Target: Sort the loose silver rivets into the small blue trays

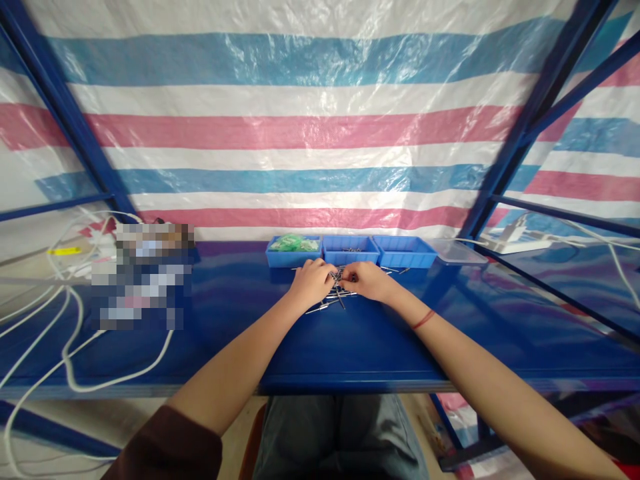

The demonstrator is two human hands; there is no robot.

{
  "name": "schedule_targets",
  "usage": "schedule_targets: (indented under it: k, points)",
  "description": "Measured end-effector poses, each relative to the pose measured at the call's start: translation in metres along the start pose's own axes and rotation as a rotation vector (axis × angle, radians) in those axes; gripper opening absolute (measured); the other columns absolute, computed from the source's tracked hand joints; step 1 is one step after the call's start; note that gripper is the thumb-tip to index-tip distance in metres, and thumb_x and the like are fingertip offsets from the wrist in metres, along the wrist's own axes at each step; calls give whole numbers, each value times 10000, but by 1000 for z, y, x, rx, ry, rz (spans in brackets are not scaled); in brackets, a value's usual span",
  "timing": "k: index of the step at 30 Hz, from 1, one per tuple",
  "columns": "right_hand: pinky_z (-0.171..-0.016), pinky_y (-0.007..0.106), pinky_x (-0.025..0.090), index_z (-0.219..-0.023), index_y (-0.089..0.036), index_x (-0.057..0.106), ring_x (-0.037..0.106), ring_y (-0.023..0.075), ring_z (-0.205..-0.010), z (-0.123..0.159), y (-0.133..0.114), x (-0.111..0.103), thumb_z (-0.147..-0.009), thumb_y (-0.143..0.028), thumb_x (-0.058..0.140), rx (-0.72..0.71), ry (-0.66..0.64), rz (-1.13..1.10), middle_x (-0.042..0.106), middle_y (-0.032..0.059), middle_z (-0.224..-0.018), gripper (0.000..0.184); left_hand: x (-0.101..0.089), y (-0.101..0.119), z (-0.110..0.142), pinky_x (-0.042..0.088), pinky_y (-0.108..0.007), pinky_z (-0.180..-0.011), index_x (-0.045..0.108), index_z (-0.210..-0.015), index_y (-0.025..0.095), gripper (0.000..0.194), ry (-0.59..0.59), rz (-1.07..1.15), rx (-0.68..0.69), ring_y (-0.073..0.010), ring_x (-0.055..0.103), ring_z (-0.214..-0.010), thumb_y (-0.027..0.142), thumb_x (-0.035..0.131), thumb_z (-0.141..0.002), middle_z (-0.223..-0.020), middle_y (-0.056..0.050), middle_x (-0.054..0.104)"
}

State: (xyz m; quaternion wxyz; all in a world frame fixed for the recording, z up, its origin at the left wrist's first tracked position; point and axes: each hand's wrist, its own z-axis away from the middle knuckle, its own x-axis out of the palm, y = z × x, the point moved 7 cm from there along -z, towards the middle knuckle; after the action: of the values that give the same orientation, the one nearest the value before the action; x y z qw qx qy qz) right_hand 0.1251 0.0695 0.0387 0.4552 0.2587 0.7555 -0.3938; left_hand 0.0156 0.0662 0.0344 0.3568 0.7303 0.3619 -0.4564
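Observation:
My left hand (311,283) and my right hand (367,280) rest close together on the blue table (350,347), over a small pile of thin metal screws (336,297). The fingers of both hands are curled and pinched round some of these screws where the hands meet. A red band circles my right wrist. Just behind the hands stand three blue bins in a row: the left bin (293,252) holds green pieces, the middle bin (350,251) holds metal parts, and the right bin (404,252) looks nearly bare.
A clear plastic lid (457,252) lies right of the bins. White cables (75,347) loop over the table's left side near a blurred patch. Blue frame posts (520,133) rise at both sides before a striped tarp.

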Motion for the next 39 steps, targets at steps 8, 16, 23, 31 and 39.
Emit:
schedule_targets:
  k: [8, 16, 23, 31, 39]
  points:
    - [-576, 215, 377, -719, -179, 658, 569, 120, -607, 2, 5, -2, -657, -104, 531, 46, 27, 13, 656, 0, -679, 160, 2, -2, 0, 448, -411, -788, 627, -1030, 276, 279, 1, -3, -6, -261, 494, -1001, 252, 423, -841, -1051, -47, 590]
    - [-620, 248, 417, -696, -164, 607, 544, 120, -613, 6, 9, -33, -651, -181, 554, 82, 286, -279, 625, 8, -684, 71, -13, 3, -7, 420, -386, -871, 675, -921, 226, 219, 205, 312, 20, -234, 542, -975, 349, 551, -789, -944, -41, 657]
    - [-538, 221, 421, -755, -151, 607, 527, 97, -588, 6, 11, -24, -638, -267, 640, 209, 320, -874, 594, -5, -655, 167, -20, -4, -8, 450, -271, -763, 647, -853, 171, 191, 339, 743, -20, -160, 605, -842, 331, 562, -791, -895, -33, 673]
    - [-528, 171, 437, -778, -144, 643, 545, 62, -612, 8, 4, -2, -721, -335, 629, 319, 139, -1191, 626, 37, -789, 200, -21, -1, -8, 427, -231, -671, 624, -879, 182, 171, 353, 821, 11, -141, 602, -813, 309, 530, -815, -878, -12, 666]
    - [-554, 201, 433, -811, -160, 631, 523, 71, -601, 7, 8, -12, -597, -285, 740, 279, 302, -1157, 599, -10, -701, 271, -23, -3, -6, 441, -229, -661, 602, -877, 172, 141, 390, 785, -44, -130, 594, -766, 274, 532, -811, -876, -19, 657]
